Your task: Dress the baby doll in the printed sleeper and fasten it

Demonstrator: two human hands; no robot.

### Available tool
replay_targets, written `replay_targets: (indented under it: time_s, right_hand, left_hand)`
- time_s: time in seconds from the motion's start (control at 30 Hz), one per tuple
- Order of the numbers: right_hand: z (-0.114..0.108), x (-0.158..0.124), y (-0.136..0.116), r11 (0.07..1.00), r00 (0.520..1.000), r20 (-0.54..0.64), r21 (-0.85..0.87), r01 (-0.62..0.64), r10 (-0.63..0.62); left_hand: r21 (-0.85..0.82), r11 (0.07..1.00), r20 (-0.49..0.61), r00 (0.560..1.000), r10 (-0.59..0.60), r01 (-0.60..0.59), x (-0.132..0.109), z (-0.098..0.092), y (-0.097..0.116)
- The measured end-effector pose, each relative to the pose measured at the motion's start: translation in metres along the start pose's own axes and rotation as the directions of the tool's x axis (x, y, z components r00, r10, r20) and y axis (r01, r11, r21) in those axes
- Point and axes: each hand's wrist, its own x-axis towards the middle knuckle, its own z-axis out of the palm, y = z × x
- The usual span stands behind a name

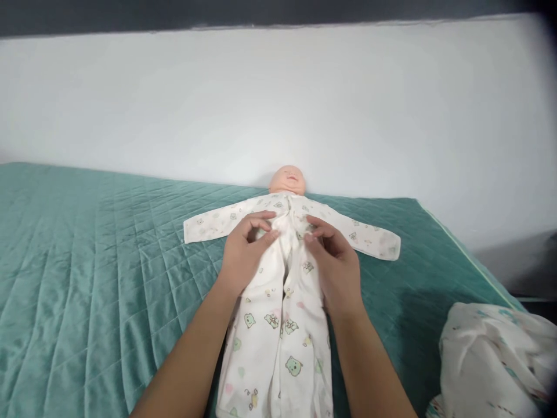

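A baby doll (288, 179) lies on its back, its bald head at the far end. It wears a white baby romper (290, 325) printed with small green bears, and both long sleeves stretch out sideways. Down the front runs a slit where the two edges part slightly. My left hand (250, 249) pinches the cloth on the left of the chest with thumb and fingers. On the opposite side, my right hand (335, 255) pinches the other front edge in the same way. The doll's body and limbs are hidden under the cloth.
Everything lies on a bed with a green quilted cover (108, 261). A bunched white printed cloth (496, 360) sits at the lower right. Behind the doll's head rises a white wall (278, 104); the bed's edge slopes down on the right.
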Motion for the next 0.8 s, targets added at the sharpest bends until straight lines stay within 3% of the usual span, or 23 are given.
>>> replay_targets:
  time_s: [0.07,0.17,0.23,0.3,0.4,0.53,0.7,0.8]
  right_hand:
    - [-0.004,0.004,0.001,0.99,0.985,-0.157,0.133,-0.05,0.071]
    - [-0.014,0.01,0.003,0.976,0.93,-0.317,0.171,-0.138,0.187]
    - [-0.017,0.013,0.005,0.976,0.907,-0.364,0.124,-0.18,0.213]
    - [-0.017,0.013,0.007,0.982,0.915,-0.356,0.046,-0.185,0.189]
    - [-0.012,0.01,0.008,0.983,0.972,-0.217,-0.138,-0.118,0.087]
    - [-0.009,0.009,0.006,0.95,0.998,-0.054,-0.311,-0.035,0.019]
    - [-0.013,0.013,0.005,0.907,0.974,-0.202,-0.386,-0.171,0.097]
    - [-0.021,0.018,0.007,0.899,0.974,-0.198,-0.397,-0.185,0.113]
  left_hand:
    - [-0.119,0.989,-0.184,0.977,-0.106,0.085,0.002,-0.001,-0.001]
    - [-0.202,0.965,-0.458,0.854,-0.245,0.169,0.007,-0.009,-0.004]
    - [-0.247,0.944,-0.551,0.771,-0.321,0.217,0.01,-0.016,-0.008]
    - [-0.274,0.918,-0.554,0.734,-0.394,0.286,0.013,-0.022,-0.011]
    - [-0.123,0.901,-0.444,0.789,-0.425,0.417,0.015,-0.024,-0.011]
    - [0.17,0.883,-0.304,0.876,-0.375,0.437,0.015,-0.019,-0.007]
    - [0.285,0.896,-0.293,0.921,-0.258,0.341,0.015,-0.021,-0.009]
    - [0.306,0.897,-0.305,0.925,-0.226,0.32,0.016,-0.025,-0.013]
